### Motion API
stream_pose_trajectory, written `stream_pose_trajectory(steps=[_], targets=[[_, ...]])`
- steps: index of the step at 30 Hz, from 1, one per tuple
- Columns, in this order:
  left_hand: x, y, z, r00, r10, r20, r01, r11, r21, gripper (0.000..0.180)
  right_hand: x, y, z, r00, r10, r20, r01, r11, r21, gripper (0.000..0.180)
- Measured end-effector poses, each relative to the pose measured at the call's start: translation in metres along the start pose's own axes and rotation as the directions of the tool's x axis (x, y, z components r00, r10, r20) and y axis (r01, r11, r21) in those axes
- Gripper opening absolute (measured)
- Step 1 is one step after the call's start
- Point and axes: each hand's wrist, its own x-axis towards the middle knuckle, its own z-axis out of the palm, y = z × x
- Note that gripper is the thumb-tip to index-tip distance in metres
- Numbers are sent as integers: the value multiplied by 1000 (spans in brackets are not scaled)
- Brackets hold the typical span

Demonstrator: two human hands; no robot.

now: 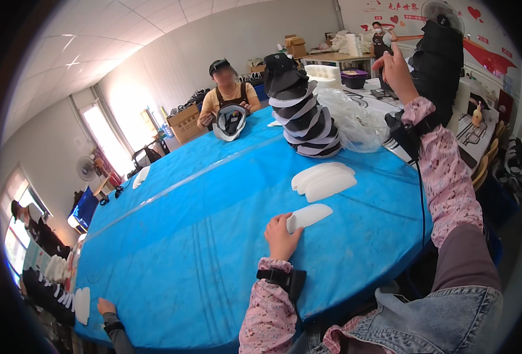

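My left hand (281,237) has its fingers closed on the left end of a white curved pad (313,216) lying on the blue-covered table (184,248). Just beyond it is a small fanned pile of similar white pads (324,181). My right hand (398,75) is raised at the upper right with its index finger stretched upward, and I see nothing in it. Right beside that hand rises a tall black stack, apparently of caps (441,65). Between my hands, farther back, stands a leaning stack of black and grey caps (306,115).
Clear plastic bags (355,121) lie right of the leaning stack. Across the table a person (228,94) holds a grey-and-black cap (230,122). At the lower left, another person's hand (106,306) rests near white pads (82,305). A pump bottle (477,115) stands at right.
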Motion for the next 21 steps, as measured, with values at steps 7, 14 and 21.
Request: stream_pose_trajectory(steps=[7, 14, 21], targets=[[1, -16, 9, 1000, -20, -12, 21, 998, 64, 49, -57, -1, 47, 911, 166, 377, -235, 961, 145, 38], [20, 29, -16, 993, -65, -99, 45, 980, -193, 39, -268, 26, 95, 456, -261, 851, 323, 939, 116, 46], [11, 19, -15, 994, -52, -101, 8, 919, -395, 29, -292, 14, 97, 549, 26, 835, -133, 989, 57, 46]])
